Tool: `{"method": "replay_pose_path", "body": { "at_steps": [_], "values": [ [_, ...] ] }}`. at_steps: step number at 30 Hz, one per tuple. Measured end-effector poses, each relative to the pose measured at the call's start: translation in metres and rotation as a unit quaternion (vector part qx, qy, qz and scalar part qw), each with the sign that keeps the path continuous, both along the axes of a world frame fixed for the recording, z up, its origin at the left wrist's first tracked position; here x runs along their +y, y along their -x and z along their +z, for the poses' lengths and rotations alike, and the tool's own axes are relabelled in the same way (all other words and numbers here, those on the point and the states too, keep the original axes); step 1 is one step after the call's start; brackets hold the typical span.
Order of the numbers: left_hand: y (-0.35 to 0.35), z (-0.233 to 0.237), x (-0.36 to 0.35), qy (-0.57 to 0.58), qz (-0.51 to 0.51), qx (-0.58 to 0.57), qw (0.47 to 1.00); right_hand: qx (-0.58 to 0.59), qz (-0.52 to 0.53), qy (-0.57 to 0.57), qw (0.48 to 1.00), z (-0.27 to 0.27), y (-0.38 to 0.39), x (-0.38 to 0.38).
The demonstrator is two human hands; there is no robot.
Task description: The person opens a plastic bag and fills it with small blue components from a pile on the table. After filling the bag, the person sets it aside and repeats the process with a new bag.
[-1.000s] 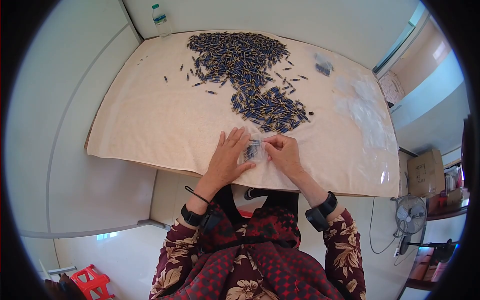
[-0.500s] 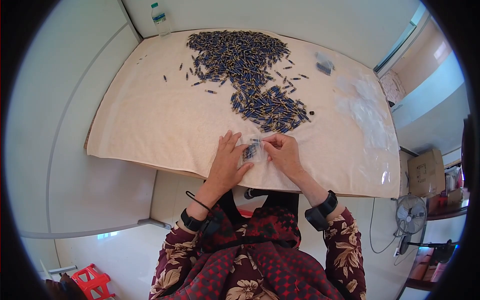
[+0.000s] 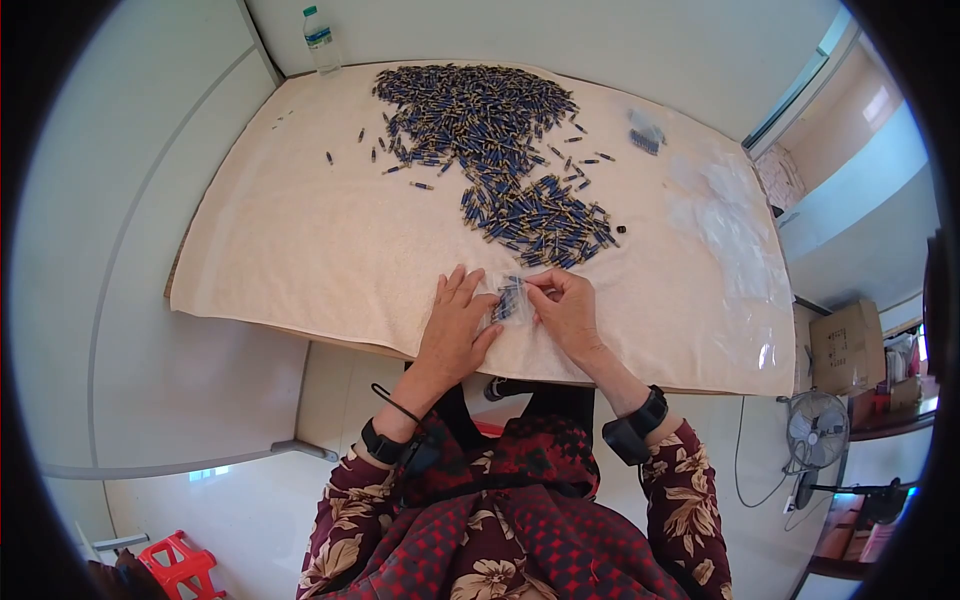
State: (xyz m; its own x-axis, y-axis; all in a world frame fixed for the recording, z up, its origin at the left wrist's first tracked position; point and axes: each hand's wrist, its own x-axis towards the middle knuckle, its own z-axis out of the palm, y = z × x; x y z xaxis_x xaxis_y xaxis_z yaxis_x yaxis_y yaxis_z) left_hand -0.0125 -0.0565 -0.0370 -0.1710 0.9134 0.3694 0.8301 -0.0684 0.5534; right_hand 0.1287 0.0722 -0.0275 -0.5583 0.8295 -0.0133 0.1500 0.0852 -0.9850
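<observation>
A small clear plastic bag (image 3: 515, 309) lies near the front edge of the cloth, with several small blue pieces (image 3: 505, 302) with brass-coloured ends inside it. My left hand (image 3: 455, 325) rests flat at the bag's left side, fingers spread, one fingertip pressing on the plastic. From the right, my right hand (image 3: 567, 308) pinches the upper right edge of the bag between thumb and fingers. Whether those fingertips also hold a blue piece is too small to tell. Just beyond both hands spreads a large heap of the same blue pieces (image 3: 540, 220).
A pale cloth (image 3: 300, 240) covers the table. Flat clear bags (image 3: 735, 260) lie at right, with a filled bag (image 3: 645, 135) farther back. A small black object (image 3: 621, 229) sits beside the heap. A water bottle (image 3: 321, 45) stands at the back left.
The blue pieces inside the bag have shifted slightly and lie at a different angle. Both hands keep nearly the same place; the whole view has moved a little.
</observation>
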Motion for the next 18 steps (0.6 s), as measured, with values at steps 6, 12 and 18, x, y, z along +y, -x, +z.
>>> {"method": "replay_pose_path", "body": {
  "at_steps": [6,12,18],
  "values": [
    [-0.0003,-0.0016,-0.0001,-0.009,0.006,-0.018,1.000,-0.022,0.042,-0.025,0.999,-0.0017,-0.0001,0.0095],
    [-0.0018,0.0051,-0.0012,-0.016,0.013,-0.030,0.999,-0.034,0.045,-0.014,0.998,0.0016,-0.0056,0.0088],
    [-0.0005,0.0027,-0.0030,-0.017,-0.015,0.012,1.000,-0.019,0.043,0.012,0.999,0.0006,-0.0044,0.0072]
  ]
}}
